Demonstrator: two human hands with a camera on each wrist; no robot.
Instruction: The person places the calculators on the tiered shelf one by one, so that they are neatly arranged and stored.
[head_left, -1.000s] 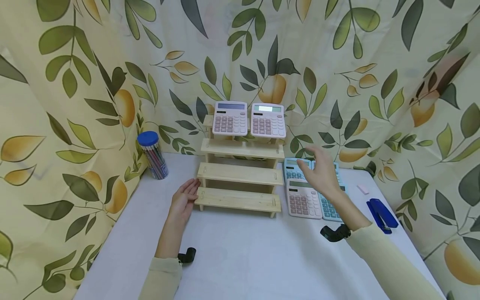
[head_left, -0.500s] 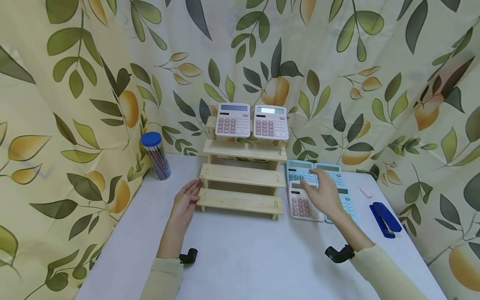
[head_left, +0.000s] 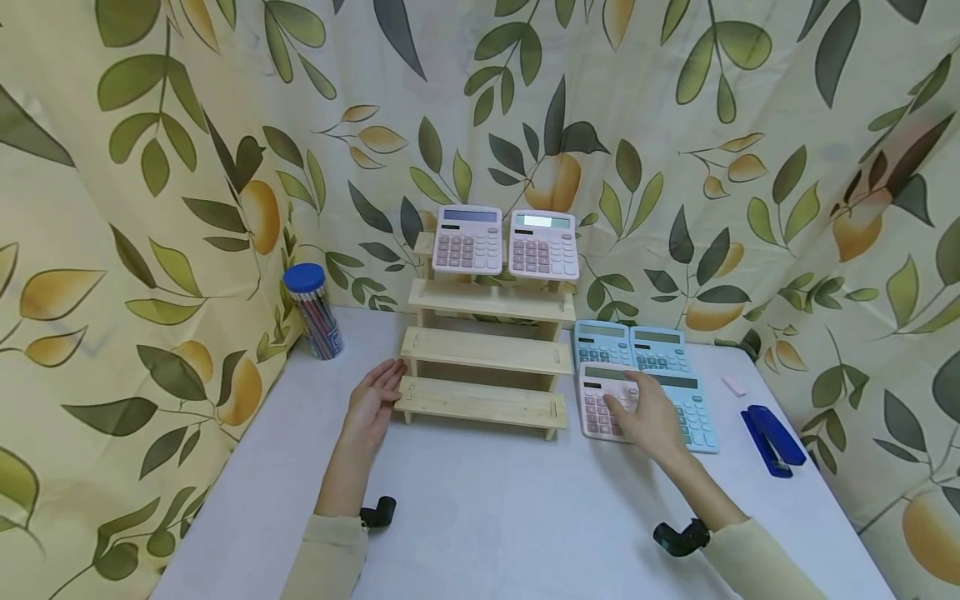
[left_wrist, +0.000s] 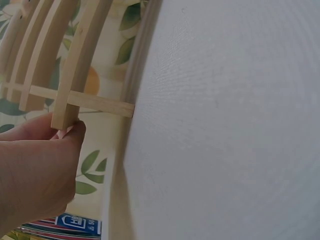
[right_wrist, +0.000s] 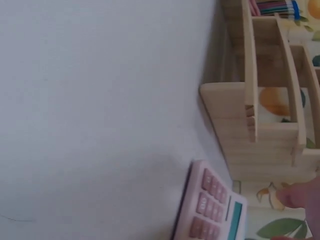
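Note:
A wooden stepped stand (head_left: 480, 350) with several tiers is at the table's middle. Thumb and fingers of my left hand (head_left: 371, 404) pinch the left end of its lowest tier, as the left wrist view also shows at the tier's end (left_wrist: 62, 117). My right hand (head_left: 654, 417) is over a pink calculator (head_left: 597, 412), fingers spread and thumb low across its keys. In the right wrist view a fingertip (right_wrist: 295, 195) shows apart from the pink calculator (right_wrist: 212, 205). A blue calculator (head_left: 697, 417) lies right beside it, partly under the hand. Two more blue calculators (head_left: 602, 342) lie behind.
Two pale pink calculators (head_left: 543, 246) lean on the top tier. A blue-lidded jar of pencils (head_left: 315, 317) stands left of the stand. A blue stapler (head_left: 774, 442) and a small pink eraser (head_left: 733, 386) lie at the right. A leaf-patterned curtain (head_left: 360, 100) hangs behind.
My right hand has come down and toward me, from above the blue calculators to low over the pink one. The left hand has kept its place at the stand.

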